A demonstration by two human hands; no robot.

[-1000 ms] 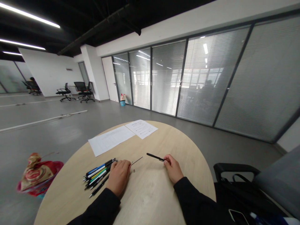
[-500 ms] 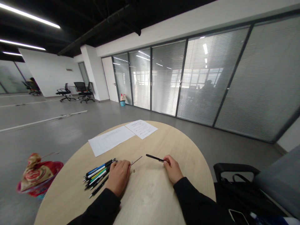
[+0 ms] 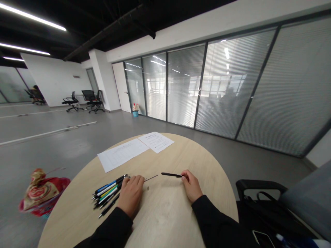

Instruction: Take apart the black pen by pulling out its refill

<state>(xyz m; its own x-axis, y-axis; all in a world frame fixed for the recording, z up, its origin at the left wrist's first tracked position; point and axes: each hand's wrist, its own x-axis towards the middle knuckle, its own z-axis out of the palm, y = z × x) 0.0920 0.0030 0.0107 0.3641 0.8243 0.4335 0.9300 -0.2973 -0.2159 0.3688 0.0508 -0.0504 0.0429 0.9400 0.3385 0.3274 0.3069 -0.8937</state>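
Note:
On the round wooden table, my left hand (image 3: 132, 195) is closed around a thin dark rod (image 3: 151, 178) that looks like a pen refill, its free end pointing right. Across from it my right hand (image 3: 191, 186) pinches a black pen (image 3: 170, 175) by one end, the other end pointing left at the rod. A narrow gap separates rod and pen. Just right of my left hand lies a tiny dark piece (image 3: 148, 188), too small to name. A pile of several pens (image 3: 107, 193) in different colours lies left of my left hand, which partly covers it.
Two printed sheets (image 3: 124, 153) lie at the far edge of the round table (image 3: 191, 151). On the floor at left stands a pink basket (image 3: 55, 196) with a bag in it. A black chair (image 3: 261, 186) holding a bag and a phone (image 3: 263, 238) is at right.
The rod and the pen have tilted slightly, so both lie flatter and more nearly in line. My right hand has shifted a little; my left hand stays in place.

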